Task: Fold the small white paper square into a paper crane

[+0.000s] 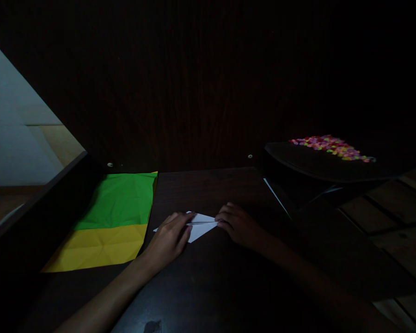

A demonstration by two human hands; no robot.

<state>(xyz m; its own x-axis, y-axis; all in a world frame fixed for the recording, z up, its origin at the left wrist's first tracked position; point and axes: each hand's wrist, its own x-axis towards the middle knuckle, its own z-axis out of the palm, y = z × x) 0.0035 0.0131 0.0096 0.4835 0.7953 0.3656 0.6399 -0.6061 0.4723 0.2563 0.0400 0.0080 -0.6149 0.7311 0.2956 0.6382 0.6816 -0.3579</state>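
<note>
A folded white paper [201, 230] with pointed ends and a crease along its middle lies on the dark wooden surface. My left hand [169, 235] covers its left part, fingers and thumb closed on the paper along the crease; a thin white tip pokes out on the far side of that hand. At the right-hand point of the paper, my right hand [238, 224] pinches the tip between thumb and fingers. Shadow darkens the right hand, and its lower fingers are hard to make out.
Creased green paper [123, 199] and yellow paper [100, 245] lie to the left, beside a raised dark edge [38, 194]. A tall dark wooden panel [180, 92] stands behind. At the right, a rounded shelf [298, 162] carries a pile of small colourful pieces [333, 147].
</note>
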